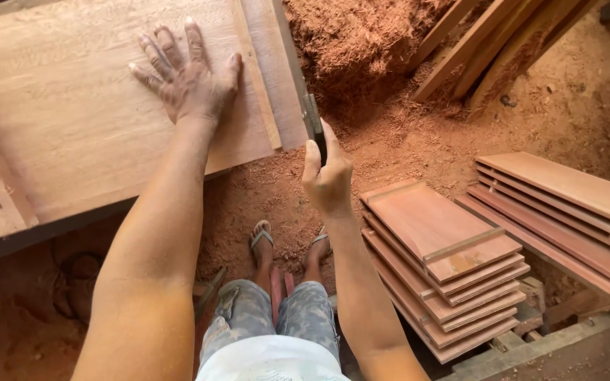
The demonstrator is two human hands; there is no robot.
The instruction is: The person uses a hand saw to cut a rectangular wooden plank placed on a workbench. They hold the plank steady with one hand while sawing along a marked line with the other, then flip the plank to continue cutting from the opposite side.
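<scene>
Left hand (186, 76) lies flat, fingers spread, palm down on the wooden panel (86, 113), which rests on the workbench (8, 236). Right hand (327, 176) is clenched around the handle of a handsaw (312, 120); its blade runs up along the panel's right edge. Stack of wooden panels (446, 268) sits on the sawdust floor (390, 141), right of the feet.
</scene>
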